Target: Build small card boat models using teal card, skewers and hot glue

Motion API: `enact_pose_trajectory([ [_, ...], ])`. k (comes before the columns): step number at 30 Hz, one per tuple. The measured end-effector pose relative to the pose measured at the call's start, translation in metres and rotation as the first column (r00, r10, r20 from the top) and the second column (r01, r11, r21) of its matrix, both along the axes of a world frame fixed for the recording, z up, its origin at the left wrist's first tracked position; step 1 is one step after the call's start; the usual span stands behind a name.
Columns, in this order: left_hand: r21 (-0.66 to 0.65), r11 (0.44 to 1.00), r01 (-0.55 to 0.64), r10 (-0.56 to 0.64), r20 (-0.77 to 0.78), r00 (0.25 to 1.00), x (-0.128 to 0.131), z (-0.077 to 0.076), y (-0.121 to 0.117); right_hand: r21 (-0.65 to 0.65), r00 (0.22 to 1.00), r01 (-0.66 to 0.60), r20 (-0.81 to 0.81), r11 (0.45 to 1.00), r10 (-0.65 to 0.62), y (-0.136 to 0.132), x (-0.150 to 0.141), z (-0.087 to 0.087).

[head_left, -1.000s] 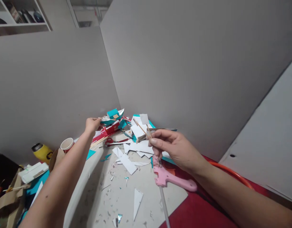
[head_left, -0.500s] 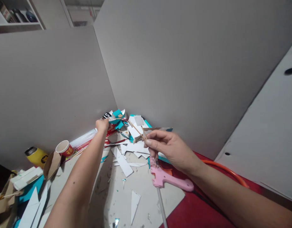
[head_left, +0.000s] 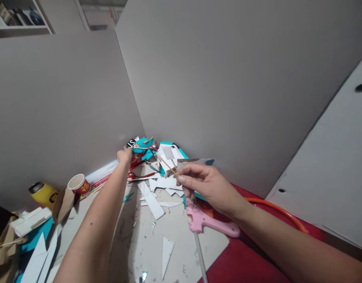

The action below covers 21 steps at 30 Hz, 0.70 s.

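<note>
**Two hands over a corner heap of card offcuts**

The left hand (head_left: 124, 156) is stretched out to the far corner of the desk, its fingers curled into the pile of scraps (head_left: 148, 151), a heap of teal and white card pieces against the grey partition; what exactly the fingers close on cannot be told, as the hand hides it. The right hand (head_left: 206, 184) is raised above the desk nearer the body, thumb and forefinger pinched together on a thin wooden stick (head_left: 166, 163) that slants up and away towards the pile, with a small piece of material at the fingertips.

Just below the right hand lies a pink glue gun (head_left: 209, 224), its clear glue rod (head_left: 200, 255) pointing towards the viewer. Red-handled scissors (head_left: 134, 175) lie beside the left wrist.

On the left stands a paper cup (head_left: 78, 183), open mouth up; its inside shows pale, and any contents cannot be made out. Beside it lies a yellow bottle (head_left: 44, 193) with a dark cap on. White card triangles (head_left: 167, 251) are scattered over the desk surface (head_left: 181, 232).
</note>
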<state>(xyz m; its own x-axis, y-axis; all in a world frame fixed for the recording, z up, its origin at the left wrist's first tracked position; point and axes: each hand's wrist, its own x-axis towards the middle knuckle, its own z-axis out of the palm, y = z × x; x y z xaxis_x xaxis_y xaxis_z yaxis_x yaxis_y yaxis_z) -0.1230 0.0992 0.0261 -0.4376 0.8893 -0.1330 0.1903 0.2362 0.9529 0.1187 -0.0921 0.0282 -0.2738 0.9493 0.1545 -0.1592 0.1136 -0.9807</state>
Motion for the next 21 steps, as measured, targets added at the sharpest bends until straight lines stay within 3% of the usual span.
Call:
enact_pose_trajectory([
  [12,0.048,0.998,0.03,-0.03,-0.001,1.0,-0.004,0.002,-0.004,0.055,0.999,-0.032,0.007,0.998,0.032,0.003,-0.001,-0.004],
  [21,0.069,0.998,-0.001,0.002,-0.014,1.0,-0.011,0.0,-0.001,0.022,0.998,-0.055,-0.008,0.998,0.055,0.002,-0.002,-0.006],
])
